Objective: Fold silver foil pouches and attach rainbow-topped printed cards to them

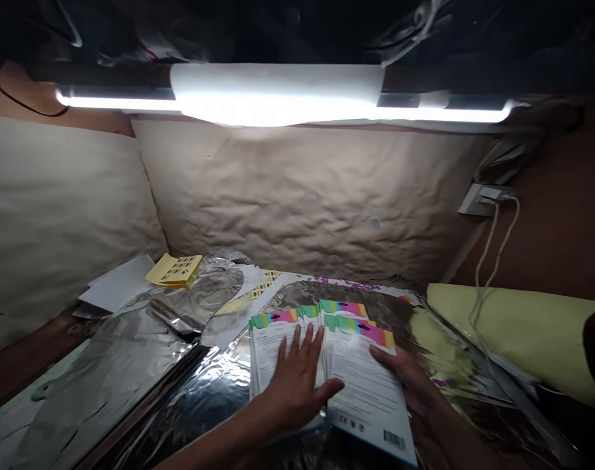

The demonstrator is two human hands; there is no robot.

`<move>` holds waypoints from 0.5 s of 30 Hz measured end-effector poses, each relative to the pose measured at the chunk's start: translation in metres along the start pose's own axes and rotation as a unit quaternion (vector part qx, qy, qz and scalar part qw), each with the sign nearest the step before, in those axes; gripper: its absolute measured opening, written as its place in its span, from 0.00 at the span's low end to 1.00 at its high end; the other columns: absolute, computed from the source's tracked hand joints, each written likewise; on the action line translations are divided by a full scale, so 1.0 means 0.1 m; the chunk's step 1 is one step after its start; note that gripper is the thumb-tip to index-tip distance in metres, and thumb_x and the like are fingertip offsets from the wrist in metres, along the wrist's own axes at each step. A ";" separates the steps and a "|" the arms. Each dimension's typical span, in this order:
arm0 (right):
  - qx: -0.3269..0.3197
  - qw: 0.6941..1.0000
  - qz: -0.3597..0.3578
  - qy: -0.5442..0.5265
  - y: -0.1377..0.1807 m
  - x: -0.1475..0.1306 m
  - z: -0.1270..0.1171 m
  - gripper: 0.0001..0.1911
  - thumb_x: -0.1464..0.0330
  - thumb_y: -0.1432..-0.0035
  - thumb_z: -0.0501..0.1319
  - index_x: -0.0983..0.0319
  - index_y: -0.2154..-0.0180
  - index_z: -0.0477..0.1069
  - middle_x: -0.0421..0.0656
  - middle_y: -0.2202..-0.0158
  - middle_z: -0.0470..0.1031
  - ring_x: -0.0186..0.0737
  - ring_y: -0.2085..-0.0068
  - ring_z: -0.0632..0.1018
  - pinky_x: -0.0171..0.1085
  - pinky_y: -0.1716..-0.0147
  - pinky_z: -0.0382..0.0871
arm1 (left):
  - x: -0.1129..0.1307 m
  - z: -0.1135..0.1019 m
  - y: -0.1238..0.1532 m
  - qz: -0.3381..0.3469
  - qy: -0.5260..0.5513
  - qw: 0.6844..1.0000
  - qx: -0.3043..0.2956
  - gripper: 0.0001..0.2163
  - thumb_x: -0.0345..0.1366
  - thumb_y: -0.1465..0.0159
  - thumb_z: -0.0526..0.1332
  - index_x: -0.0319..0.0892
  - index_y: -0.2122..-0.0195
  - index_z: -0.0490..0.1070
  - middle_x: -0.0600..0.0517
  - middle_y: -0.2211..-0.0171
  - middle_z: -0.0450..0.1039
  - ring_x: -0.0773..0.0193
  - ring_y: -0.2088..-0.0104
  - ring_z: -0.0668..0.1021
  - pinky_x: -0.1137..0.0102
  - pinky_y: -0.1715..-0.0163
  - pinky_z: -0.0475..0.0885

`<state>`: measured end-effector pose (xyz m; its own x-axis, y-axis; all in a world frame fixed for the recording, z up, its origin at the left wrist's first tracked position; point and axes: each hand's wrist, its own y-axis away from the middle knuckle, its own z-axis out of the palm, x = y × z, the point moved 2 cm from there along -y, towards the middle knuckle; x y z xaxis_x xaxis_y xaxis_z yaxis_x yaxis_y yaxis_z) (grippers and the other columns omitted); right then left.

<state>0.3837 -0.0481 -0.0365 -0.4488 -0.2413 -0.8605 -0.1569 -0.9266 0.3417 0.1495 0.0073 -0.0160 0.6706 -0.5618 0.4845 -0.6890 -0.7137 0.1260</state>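
Several flat white packets with rainbow-striped tops [356,365] lie fanned out on crinkled silver foil sheets [131,372] on the bench. My left hand [297,378] rests flat on the left packets, fingers spread. My right hand [410,385] grips the right edge of the nearest packet, whose back shows printed text and a barcode, thumb on top.
A bright tube lamp [278,98] hangs above a wall lined with brown paper. Yellow sticker sheets [175,269] and white papers lie at the back left. A yellow-green roll [517,333] sits at the right, below a wall socket [483,199] with white cables.
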 end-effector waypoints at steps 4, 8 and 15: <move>0.067 0.998 -0.008 0.020 0.16 -0.18 -0.51 0.23 0.64 0.57 0.74 0.65 0.59 0.74 0.53 0.64 0.82 0.57 0.60 0.83 0.50 0.57 0.76 | -0.23 0.11 0.05 -0.021 -0.119 0.992 0.038 0.42 0.65 0.38 0.48 0.44 0.30 0.42 0.42 0.30 0.31 0.39 0.31 0.37 0.36 0.38 0.35; 0.107 0.992 -0.027 0.066 0.27 -0.33 -0.80 0.22 0.64 0.58 0.73 0.66 0.60 0.74 0.54 0.62 0.82 0.58 0.58 0.82 0.50 0.57 0.76 | -0.27 0.21 -0.11 0.023 -0.151 0.988 0.032 0.39 0.62 0.36 0.47 0.46 0.30 0.43 0.44 0.30 0.32 0.41 0.31 0.38 0.37 0.37 0.37; 0.163 0.985 -0.056 0.018 0.55 -0.36 -1.20 0.21 0.63 0.57 0.74 0.64 0.61 0.76 0.53 0.60 0.82 0.59 0.52 0.80 0.50 0.53 0.75 | 0.12 0.40 -0.46 0.144 -0.118 0.982 -0.025 0.40 0.64 0.37 0.46 0.46 0.30 0.45 0.40 0.30 0.36 0.39 0.31 0.40 0.37 0.37 0.36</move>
<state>0.4966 -0.1246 -0.0326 -0.3826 -0.1587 -0.9102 -0.4805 -0.8072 0.3428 0.2007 0.0167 -0.0509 0.4868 -0.8226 0.2938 -0.8682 -0.4927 0.0589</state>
